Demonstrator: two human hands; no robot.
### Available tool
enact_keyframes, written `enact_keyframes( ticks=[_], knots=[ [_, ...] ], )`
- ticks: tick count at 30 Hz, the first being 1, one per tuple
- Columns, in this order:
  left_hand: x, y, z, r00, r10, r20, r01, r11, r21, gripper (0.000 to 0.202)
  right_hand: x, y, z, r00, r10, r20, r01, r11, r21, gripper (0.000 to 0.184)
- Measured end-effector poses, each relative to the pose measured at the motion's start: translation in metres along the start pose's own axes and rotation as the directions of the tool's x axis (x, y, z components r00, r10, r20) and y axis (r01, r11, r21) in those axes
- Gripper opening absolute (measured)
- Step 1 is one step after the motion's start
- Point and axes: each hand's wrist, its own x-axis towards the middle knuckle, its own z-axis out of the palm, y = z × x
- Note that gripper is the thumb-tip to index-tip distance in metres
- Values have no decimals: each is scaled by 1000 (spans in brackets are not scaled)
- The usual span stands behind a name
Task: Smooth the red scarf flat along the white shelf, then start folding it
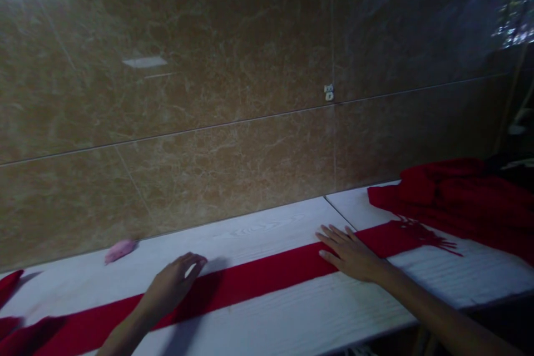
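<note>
A long red fringed scarf (267,276) lies flat across the white table, its tasselled end to the right. My right hand (352,253) presses on it with the palm down and fingers spread. Over the scarf further left hovers my left hand (171,283), casting a shadow on cloth and table. Its fingers curve loosely toward the thumb, a gap shows between them, and I see nothing held. The scarf's left end runs into bunched red cloth (16,334) at the frame's edge.
A heap of red cloth (454,194) sits at the table's right end. A small pink object (119,251) lies by the tiled wall (233,161), which bounds the white table (267,320) behind. The table's front edge is at the lower right.
</note>
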Motion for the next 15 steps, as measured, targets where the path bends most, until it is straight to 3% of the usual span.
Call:
enact_keyframes(
  ticks=[2, 5, 8, 11, 15],
  knots=[
    [11, 35, 9, 1000, 10, 26, -8, 998, -66, 49, -1, -4, -5, 1000, 9, 23, -9, 1000, 10, 64],
    [20, 60, 21, 993, 58, 99, -46, 992, -113, 43, -3, -10, -12, 998, 30, 48, -31, 999, 24, 64],
    [28, 66, 24, 963, 113, 247, -83, 988, -127, 52, -4, -14, -17, 997, 47, 59, -50, 998, 37, 65],
    [36, 68, 16, 917, 75, 391, -43, 995, -90, 44, -5, -16, -19, 996, 57, 63, -61, 997, 55, 66],
    [46, 70, 4, 884, 97, 457, -34, 989, -143, 46, -7, -17, -21, 995, 66, 71, -71, 995, 71, 66]
  ],
)
